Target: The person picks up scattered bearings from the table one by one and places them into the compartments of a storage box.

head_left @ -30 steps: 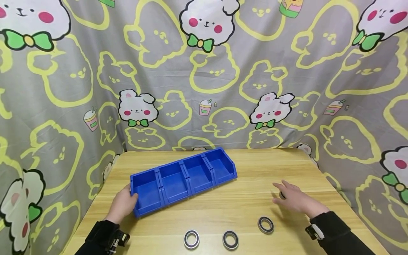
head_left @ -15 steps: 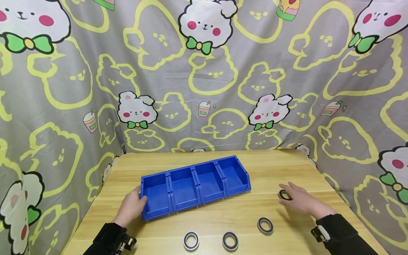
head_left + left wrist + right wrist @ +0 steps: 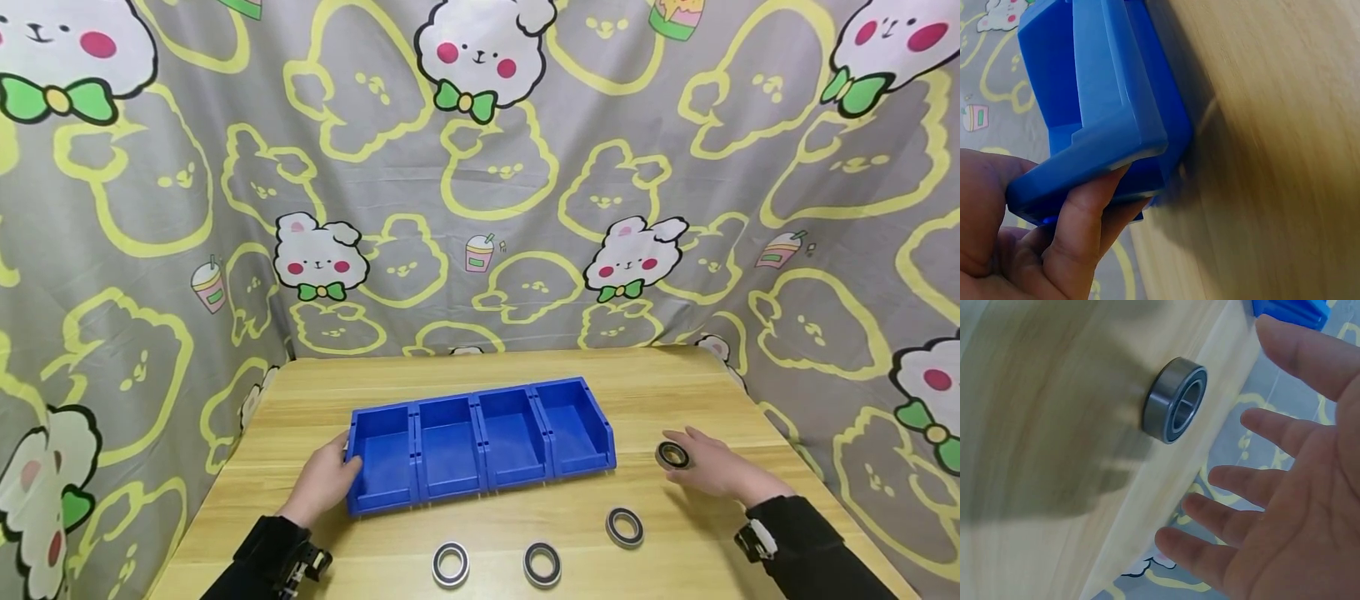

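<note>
My left hand (image 3: 321, 482) grips the left end wall of a blue four-bay storage bin (image 3: 483, 450), thumb inside and fingers outside; the left wrist view shows the fingers curled round the blue bin edge (image 3: 1104, 144). To the right, my right hand (image 3: 723, 471) hovers beside a ball bearing (image 3: 672, 455) on the table. In the right wrist view its fingers are spread and straight, apart from the steel bearing (image 3: 1175, 401), which lies flat with its dark seal showing.
Three more bearings lie along the table's near side: a left one (image 3: 451, 565), a middle one (image 3: 542, 565) and a right one (image 3: 625, 527). The wooden table (image 3: 360, 379) meets a patterned grey curtain (image 3: 480, 183) at its back and sides.
The bin has slid right and toward me with my left hand gripping it, turning straighter. My right hand has shifted slightly right, uncovering the bearing beside it.
</note>
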`<state>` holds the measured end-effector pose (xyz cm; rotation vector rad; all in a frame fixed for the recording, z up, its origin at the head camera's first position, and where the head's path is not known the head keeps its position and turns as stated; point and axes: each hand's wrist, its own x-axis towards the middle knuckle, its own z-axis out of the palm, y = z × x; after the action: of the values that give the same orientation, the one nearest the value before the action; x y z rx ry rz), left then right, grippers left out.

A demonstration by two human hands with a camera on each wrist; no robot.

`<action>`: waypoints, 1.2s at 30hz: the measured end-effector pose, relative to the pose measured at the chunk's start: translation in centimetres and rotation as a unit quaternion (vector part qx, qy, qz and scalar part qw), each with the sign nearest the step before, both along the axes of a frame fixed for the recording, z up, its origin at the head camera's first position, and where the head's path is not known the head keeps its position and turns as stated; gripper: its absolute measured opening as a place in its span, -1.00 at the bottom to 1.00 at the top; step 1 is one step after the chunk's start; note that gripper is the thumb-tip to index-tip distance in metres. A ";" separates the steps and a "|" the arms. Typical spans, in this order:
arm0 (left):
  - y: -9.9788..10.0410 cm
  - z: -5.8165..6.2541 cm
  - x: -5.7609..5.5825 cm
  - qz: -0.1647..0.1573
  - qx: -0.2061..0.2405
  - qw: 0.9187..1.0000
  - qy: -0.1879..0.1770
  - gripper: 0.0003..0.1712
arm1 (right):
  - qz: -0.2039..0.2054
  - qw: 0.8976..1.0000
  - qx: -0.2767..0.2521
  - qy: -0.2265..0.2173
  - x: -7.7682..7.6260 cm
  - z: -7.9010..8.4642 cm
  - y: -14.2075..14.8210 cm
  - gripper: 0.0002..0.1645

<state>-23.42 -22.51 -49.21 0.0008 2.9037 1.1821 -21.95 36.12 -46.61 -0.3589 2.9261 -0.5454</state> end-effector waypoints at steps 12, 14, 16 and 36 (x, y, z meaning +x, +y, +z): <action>1.0 -0.5 -1.1 -0.021 -0.013 1.000 0.015 -0.36 | 0.025 0.999 -0.003 0.033 -1.3 -0.6 0.7 -0.13; 1.1 -0.5 -1.1 -0.025 -0.011 0.999 0.016 -0.36 | 0.026 0.999 -0.009 0.027 -1.4 -0.7 0.6 -0.13; 1.2 -0.4 -1.1 -0.026 -0.007 1.000 0.016 -0.36 | 0.026 0.999 -0.015 0.022 -1.5 -0.9 0.4 -0.15; 2.8 -0.6 -1.8 -0.014 -0.012 1.000 -0.006 -0.33 | 0.016 0.998 0.022 0.048 -2.6 -2.6 -0.3 -0.50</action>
<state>-25.24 -19.74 -49.85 0.0346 2.8971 1.1392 -24.51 35.84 -49.21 -0.4362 3.0137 -0.4716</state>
